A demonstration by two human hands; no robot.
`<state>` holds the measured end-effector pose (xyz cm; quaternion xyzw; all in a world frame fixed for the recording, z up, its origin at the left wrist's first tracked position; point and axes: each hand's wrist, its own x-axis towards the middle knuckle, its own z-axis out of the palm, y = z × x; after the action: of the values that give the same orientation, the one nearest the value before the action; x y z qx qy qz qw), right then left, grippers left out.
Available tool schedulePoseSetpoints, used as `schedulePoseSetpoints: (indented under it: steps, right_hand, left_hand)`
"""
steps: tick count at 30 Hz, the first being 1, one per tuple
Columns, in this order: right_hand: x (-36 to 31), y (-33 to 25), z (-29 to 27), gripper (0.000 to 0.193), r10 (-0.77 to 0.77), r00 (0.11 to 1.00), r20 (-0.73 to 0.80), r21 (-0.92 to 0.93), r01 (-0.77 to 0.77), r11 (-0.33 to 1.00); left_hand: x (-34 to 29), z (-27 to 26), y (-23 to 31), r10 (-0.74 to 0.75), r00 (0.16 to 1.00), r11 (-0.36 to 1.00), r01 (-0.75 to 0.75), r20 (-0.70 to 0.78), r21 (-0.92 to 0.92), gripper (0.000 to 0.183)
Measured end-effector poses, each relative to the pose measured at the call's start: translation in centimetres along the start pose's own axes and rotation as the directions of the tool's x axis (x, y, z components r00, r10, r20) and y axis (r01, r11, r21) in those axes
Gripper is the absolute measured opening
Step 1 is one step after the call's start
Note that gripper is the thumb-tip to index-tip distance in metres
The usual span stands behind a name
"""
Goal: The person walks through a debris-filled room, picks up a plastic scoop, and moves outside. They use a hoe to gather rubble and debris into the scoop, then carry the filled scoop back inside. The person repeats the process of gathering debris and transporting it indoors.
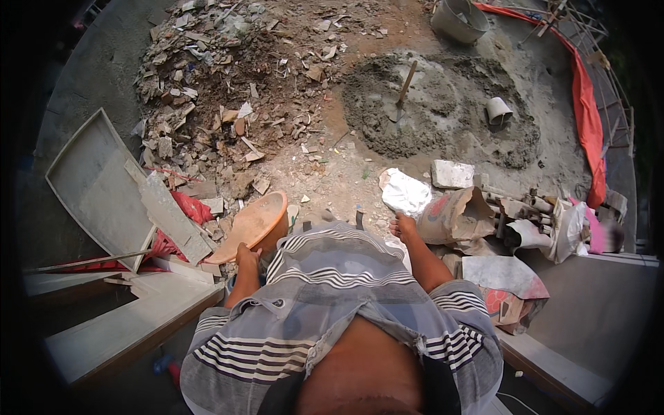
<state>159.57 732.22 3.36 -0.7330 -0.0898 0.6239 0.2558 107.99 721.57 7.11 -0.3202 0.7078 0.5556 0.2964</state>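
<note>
My left hand (pixel 247 256) is closed on the near rim of a shallow orange basin (pixel 250 220). The basin hangs tilted at my left side, its dusty inside showing and no load visible in it. On the other side, my right hand (pixel 403 227) hangs low by my hip, fingers loosely apart and nothing seen in them. Just beyond that hand lies a crumpled white sack (pixel 407 191). To its right, a torn paper sack (pixel 460 216) rests on its side.
Broken rubble (pixel 228 117) is heaped ahead on the left. Ahead right, a shovel (pixel 407 84) stands in a wet mortar heap (pixel 449 114), near a small white bucket (pixel 497 111). A larger bucket (pixel 459 21) stands behind. Boards (pixel 104 187) lean at left; orange sheeting (pixel 586 131) edges the right.
</note>
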Motion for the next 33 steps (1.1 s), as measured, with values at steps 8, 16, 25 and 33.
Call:
schedulePoseSetpoints:
  steps: [8,16,25,33]
  right_hand:
    - [4.8,-7.1,2.7,0.026,-0.025,0.999,-0.038,-0.073,0.023,0.997]
    - [22.7,-8.4,3.2,0.022,-0.475,0.825,0.305,-0.644,0.546,0.536]
    - [30.0,-30.7,5.0,0.027,-0.203,0.979,0.024,-0.175,0.204,0.963]
    - [29.9,-50.5,14.0,0.03,-0.216,0.963,0.159,0.09,0.204,0.975]
  left_hand:
    - [0.7,11.9,2.8,0.026,0.999,0.999,-0.027,0.04,0.021,0.065]
    - [-3.5,30.2,4.2,0.094,0.994,0.995,-0.093,0.063,-0.028,0.06]
    - [-6.7,51.5,3.1,0.13,0.97,0.974,-0.086,0.207,-0.208,0.054]
    - [-7.4,65.4,2.7,0.138,0.872,0.979,-0.049,0.469,-0.197,0.047]
